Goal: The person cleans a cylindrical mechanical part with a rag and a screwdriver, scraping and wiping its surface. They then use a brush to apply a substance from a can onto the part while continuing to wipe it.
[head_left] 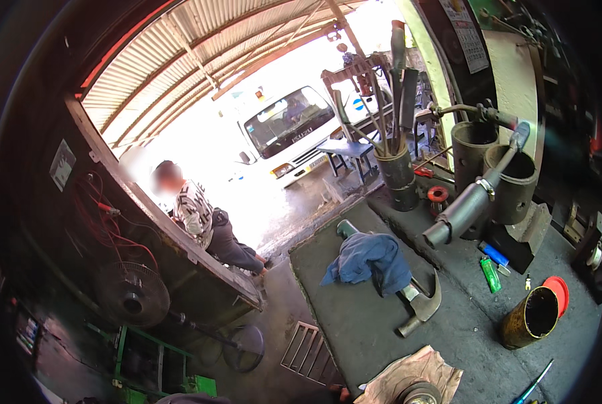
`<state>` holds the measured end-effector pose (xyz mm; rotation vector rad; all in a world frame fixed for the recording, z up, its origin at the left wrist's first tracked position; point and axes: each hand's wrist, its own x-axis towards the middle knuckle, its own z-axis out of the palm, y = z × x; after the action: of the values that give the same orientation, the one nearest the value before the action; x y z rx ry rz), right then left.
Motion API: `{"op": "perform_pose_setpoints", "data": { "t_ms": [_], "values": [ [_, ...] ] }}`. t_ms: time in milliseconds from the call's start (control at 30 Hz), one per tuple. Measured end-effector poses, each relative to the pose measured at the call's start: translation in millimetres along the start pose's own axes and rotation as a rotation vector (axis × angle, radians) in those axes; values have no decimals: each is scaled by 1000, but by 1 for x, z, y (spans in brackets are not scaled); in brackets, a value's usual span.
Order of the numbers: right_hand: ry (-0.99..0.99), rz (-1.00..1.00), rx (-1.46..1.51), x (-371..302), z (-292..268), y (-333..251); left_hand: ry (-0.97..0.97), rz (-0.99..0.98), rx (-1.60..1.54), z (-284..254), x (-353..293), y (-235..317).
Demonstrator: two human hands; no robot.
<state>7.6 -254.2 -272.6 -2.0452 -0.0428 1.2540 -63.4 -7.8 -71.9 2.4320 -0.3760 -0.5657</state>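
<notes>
Neither of my hands shows clearly; a small reddish-brown patch at the lower edge is too dark to make out. Nearest to me on the dark workbench lies a crumpled brown paper or cloth with a round metal part on it, cut off by the lower edge. Farther along, a hammer with a curved claw lies on its side. A blue rag covers most of its handle, whose greenish end sticks out beyond.
At right stand a rusty tin, a red lid, a green tube, a blue-handled tool and dark cylinders. A tool-filled can stands behind. Left are a fan and a person; outside, a white truck.
</notes>
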Motion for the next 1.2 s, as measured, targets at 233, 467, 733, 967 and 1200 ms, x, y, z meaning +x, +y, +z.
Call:
{"op": "perform_pose_setpoints", "data": {
  "t_ms": [233, 467, 733, 967, 1200],
  "values": [
    [47, -57, 22, 24, -24, -7, 7, -7, 14, -5, 28, -8],
    [112, -89, 36, 27, -51, -12, 11, 39, 155, -25, 54, -17],
    [228, -157, 16, 18, -75, -41, 89, 130, 83, -61, 72, -19],
    [363, -198, -9, 14, -79, -44, 19, 208, 68, -31, 93, -74],
    [493, -231, 4, -1, -60, -37, 149, 304, 86, -18, 77, -71]
  ]
}}
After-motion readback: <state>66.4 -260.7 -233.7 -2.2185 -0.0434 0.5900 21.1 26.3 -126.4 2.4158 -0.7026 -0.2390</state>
